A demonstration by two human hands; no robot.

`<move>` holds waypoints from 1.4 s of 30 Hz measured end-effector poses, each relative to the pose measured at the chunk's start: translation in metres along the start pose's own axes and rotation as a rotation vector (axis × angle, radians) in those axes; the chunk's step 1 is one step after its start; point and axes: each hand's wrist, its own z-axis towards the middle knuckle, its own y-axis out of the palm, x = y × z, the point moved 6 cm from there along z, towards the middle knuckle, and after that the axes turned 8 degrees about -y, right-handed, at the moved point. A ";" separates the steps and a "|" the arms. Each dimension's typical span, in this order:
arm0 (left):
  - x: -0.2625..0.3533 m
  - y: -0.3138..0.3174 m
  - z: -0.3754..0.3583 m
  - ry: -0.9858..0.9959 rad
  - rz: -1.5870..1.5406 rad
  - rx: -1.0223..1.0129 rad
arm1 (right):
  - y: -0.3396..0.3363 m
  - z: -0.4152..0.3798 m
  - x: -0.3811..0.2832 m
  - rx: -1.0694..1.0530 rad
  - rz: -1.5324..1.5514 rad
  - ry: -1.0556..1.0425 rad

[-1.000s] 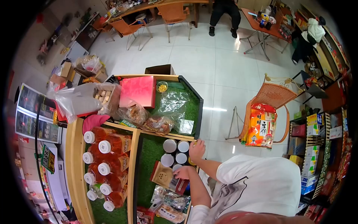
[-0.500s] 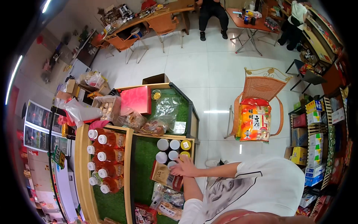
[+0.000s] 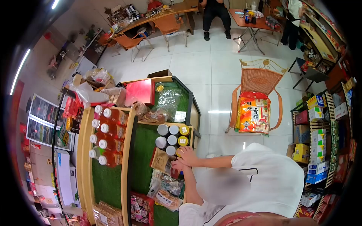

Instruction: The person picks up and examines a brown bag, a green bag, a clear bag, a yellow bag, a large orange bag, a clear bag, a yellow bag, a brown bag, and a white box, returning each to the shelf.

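Observation:
My right hand [image 3: 189,156] reaches in from the right, its fingers stretched out over the edge of a yellow-lidded jar [image 3: 180,151]. Just below it, my left hand [image 3: 178,165] lies partly under the right one, fingers extended above a brown open box [image 3: 161,159] with a dark red part. Both palms are hidden, and I see nothing lifted. Beyond the hands stand grey-lidded jars [image 3: 172,140] and more yellow-lidded jars [image 3: 183,141] in close rows. Packaged snacks [image 3: 168,199] lie below the box on green matting.
Bottles of orange drink [image 3: 108,142] with white caps fill the left compartment. A red box [image 3: 139,92] sits on the far shelf. A wicker chair [image 3: 260,80] holds a large snack bag [image 3: 253,113]. Stocked shelves [image 3: 318,150] line the right; a seated person [image 3: 217,17] is behind.
My view has shifted slightly. The right hand has moved up along the jars' right edge, and the left hand now shows more clearly beneath it, over the box.

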 end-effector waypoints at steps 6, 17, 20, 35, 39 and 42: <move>-0.068 -0.050 -0.012 0.263 -0.319 -0.338 | 0.007 -0.089 -0.002 -0.029 -0.043 0.223; -0.417 -0.251 0.037 -0.249 0.261 -0.844 | 0.029 -0.246 0.005 -0.224 0.090 0.479; -0.475 -0.331 0.004 -0.333 0.278 -0.806 | 0.020 -0.243 0.000 -0.206 0.074 0.548; -0.428 -0.301 0.091 -0.253 -0.106 -0.598 | 0.082 -0.258 -0.013 -0.567 -0.084 0.588; -0.318 -0.294 0.117 0.111 0.045 -0.370 | 0.138 -0.248 -0.009 -0.646 0.036 0.539; -0.289 -0.297 0.145 0.144 0.267 -0.309 | 0.167 -0.233 -0.028 -0.885 0.174 0.597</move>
